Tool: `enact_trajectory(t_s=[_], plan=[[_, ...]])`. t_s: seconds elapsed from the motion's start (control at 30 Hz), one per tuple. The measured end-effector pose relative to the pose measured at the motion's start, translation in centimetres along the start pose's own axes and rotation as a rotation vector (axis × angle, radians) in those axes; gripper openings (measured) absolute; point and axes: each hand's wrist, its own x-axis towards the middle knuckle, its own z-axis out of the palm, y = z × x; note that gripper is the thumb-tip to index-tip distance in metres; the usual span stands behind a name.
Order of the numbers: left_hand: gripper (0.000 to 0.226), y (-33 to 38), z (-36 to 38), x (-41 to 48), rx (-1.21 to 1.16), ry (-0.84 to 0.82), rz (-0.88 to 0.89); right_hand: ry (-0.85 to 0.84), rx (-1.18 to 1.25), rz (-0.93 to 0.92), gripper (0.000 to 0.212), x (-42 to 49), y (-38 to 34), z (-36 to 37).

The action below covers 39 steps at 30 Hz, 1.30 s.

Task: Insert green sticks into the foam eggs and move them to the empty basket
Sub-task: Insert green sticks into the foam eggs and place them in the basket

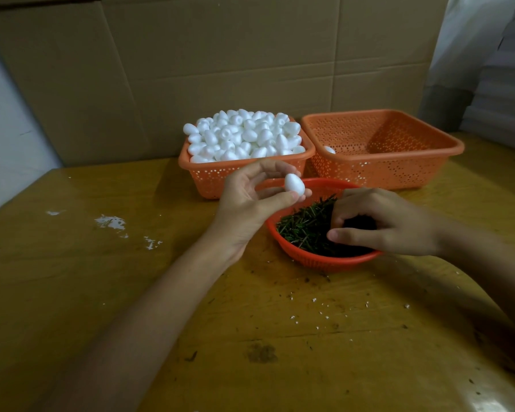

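Observation:
My left hand [250,200] pinches one white foam egg [294,184] between thumb and fingers, above the far-left rim of the round red bowl [315,258]. The bowl holds a heap of short green sticks [305,226]. My right hand [381,223] reaches into the bowl with curled fingers down among the sticks; whether it holds one is hidden. Behind stands an orange basket [208,179] piled with foam eggs [244,135]. To its right a second orange basket [399,171] holds a single egg [329,149] at its left side.
Everything rests on a yellowish wooden table [131,278] with white foam crumbs [112,223] at the left and dark specks near the bowl. A cardboard sheet [220,55] stands upright behind the baskets. The table's left edge runs diagonally at the far left.

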Motion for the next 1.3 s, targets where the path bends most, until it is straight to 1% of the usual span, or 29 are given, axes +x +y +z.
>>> enact_trajectory(t_s=[0.17,0.27,0.43,0.57,0.67,0.7,0.77,0.87,0.93,1.17,1.3], plan=[[0.03,0.1,0.0,-0.1,0.041,-0.001,-0.004,-0.021,0.019,0.009,0.032,-0.1,-0.1,-0.2],[0.028,0.2,0.1,-0.2,0.089,-0.01,0.011,-0.027,0.028,0.017,0.034,0.0,-0.2,-0.3],[0.029,0.2,0.2,-0.2,0.112,-0.015,0.017,-0.03,0.037,0.009,0.031,-0.1,-0.1,-0.2],[0.043,0.3,0.2,-0.2,0.079,-0.028,0.016,-0.068,0.114,0.023,0.026,-0.4,0.3,-0.9],[0.051,0.2,0.2,-0.1,0.046,-0.038,0.011,-0.101,0.149,0.019,0.011,-0.6,0.7,-1.4],[0.051,0.1,0.1,-0.1,0.033,-0.037,0.008,-0.103,0.159,0.017,0.008,-0.6,0.9,-1.4],[0.047,0.1,0.1,-0.1,0.009,-0.032,0.003,-0.102,0.191,0.023,0.007,-0.7,1.1,-1.3],[0.032,0.0,0.1,-0.1,0.003,-0.027,0.007,-0.103,0.217,0.028,0.009,-0.7,1.1,-1.3],[0.027,0.0,0.0,0.0,0.004,-0.028,0.009,-0.102,0.222,0.028,0.009,-0.6,1.1,-1.2],[0.029,0.0,0.1,-0.1,0.031,-0.034,0.026,-0.094,0.228,0.032,0.009,-0.6,0.9,-1.2],[0.038,0.1,0.1,-0.2,0.036,-0.041,0.026,-0.095,0.234,0.036,0.009,-0.6,0.8,-1.2]])
